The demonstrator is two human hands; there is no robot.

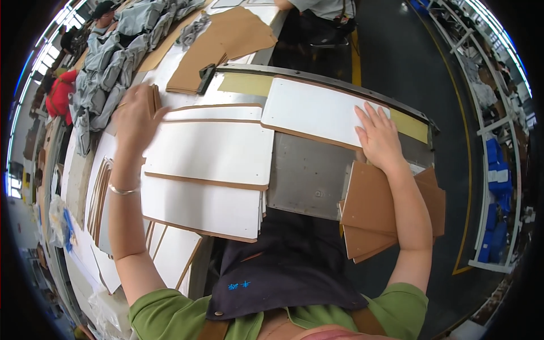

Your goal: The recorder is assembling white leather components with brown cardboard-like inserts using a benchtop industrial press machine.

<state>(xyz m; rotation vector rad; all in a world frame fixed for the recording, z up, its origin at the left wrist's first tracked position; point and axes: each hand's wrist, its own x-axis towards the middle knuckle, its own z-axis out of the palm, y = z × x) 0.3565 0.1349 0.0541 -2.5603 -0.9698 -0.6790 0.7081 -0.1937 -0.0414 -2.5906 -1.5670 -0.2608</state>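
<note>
My right hand [378, 135] lies with its fingers stretched out on the right end of a white-faced board [317, 107] with brown edges. That board rests along the far metal rail, over yellow strips [411, 126] on a grey metal plate [306, 175]. Motion blurs my left hand [137, 119], which is raised beside some narrow brown boards [154, 101] at the left. Its thumb points right, but whether the fingers hold anything is unclear. Between the hands, overlapping white boards [209, 150] lie in a stack left of the bare plate.
Brown boards [371, 204] fan out under my right forearm. Large brown sheets [226, 37] lie on the far table beside a heap of grey fabric [124, 51]. Another person [326, 11] sits beyond the rail. Shelving with blue bins [498, 181] stands across the aisle.
</note>
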